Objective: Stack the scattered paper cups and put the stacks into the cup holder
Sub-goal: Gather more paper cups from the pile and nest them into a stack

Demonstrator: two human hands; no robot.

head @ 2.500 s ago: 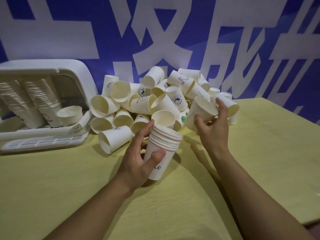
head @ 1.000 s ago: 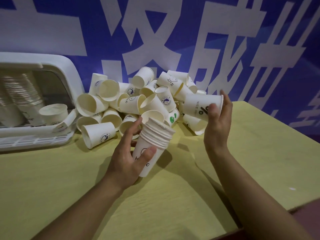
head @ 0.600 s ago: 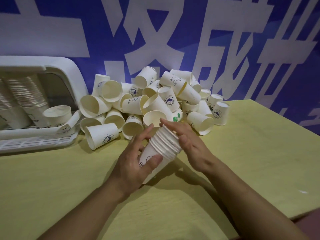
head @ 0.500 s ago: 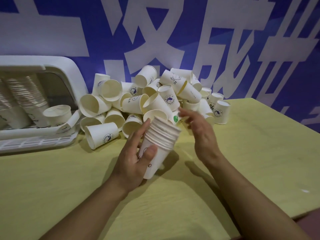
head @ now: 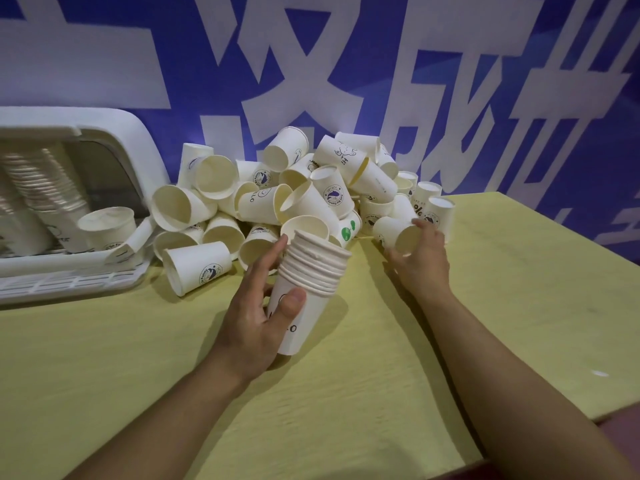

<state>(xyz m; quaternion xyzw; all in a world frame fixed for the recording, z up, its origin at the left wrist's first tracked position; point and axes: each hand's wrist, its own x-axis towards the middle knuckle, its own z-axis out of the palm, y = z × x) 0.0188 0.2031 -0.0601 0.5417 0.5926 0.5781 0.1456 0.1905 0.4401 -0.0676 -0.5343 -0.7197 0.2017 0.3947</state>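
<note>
Since 0.5 s ago, right hand [head: 420, 258] is moved out to the pile [head: 298, 188], fingers curled round a loose cup [head: 394, 233]. Stack [head: 308, 282] is gripped by left hand [head: 256, 317] above table [head: 104, 358].

The right hand [head: 420, 258], which a moment ago hovers open beside the stack [head: 311, 275], now reaches to the right side of the pile [head: 294, 195] and grips a loose cup [head: 394, 233] lying on its side. The stack in the left hand [head: 256, 323] is one cup taller than at the start.
</note>
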